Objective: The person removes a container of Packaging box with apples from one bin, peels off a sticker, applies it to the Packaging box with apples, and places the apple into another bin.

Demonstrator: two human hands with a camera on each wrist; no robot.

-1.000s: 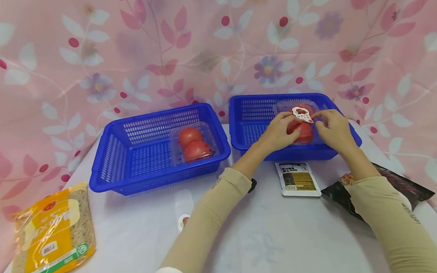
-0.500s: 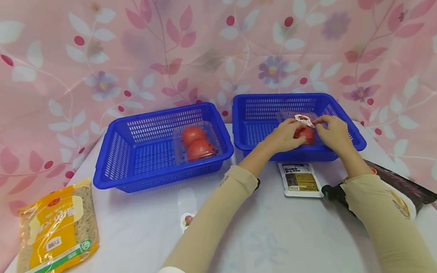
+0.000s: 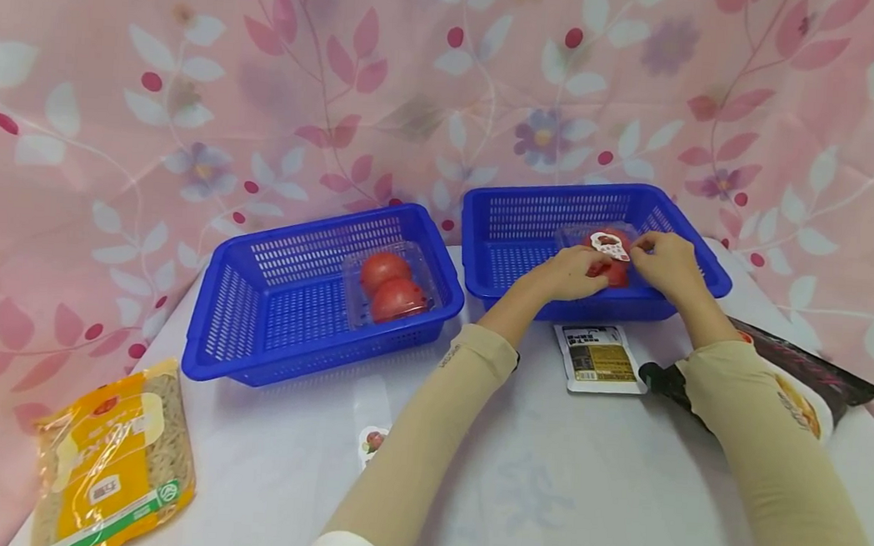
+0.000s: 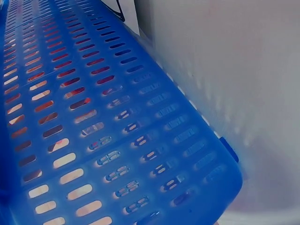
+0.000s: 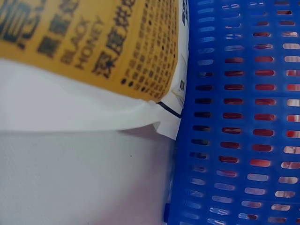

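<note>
At the right blue basket (image 3: 495, 297) both hands are over a clear plastic box (image 3: 571, 229) of red tomatoes (image 3: 617, 274). A white label (image 3: 608, 245) with a red picture and patterned tail lies across the top of the box. My left hand (image 3: 574, 273) reaches in from the front left, its fingers touching the label's lower edge, thumb apart from them. At the label's right end, the fingertips of my right hand (image 3: 666, 260) pinch its edge. Neither wrist view shows a hand; the basket's slotted wall (image 4: 108, 117) fills much of the left one.
The left blue basket (image 3: 251, 362) holds another clear box of tomatoes (image 3: 398, 298). Before the right basket lies a white-and-gold pouch (image 3: 599, 360). A black bag (image 3: 814, 367) lies under the right forearm. A yellow bag (image 3: 114, 454) and a label on a clear strip (image 3: 374, 439) are further left.
My left fingers have drawn down and slightly right, uncovering more of the label. The label now lies flatter on the box. The right hand has shifted slightly; the view has moved a little.
</note>
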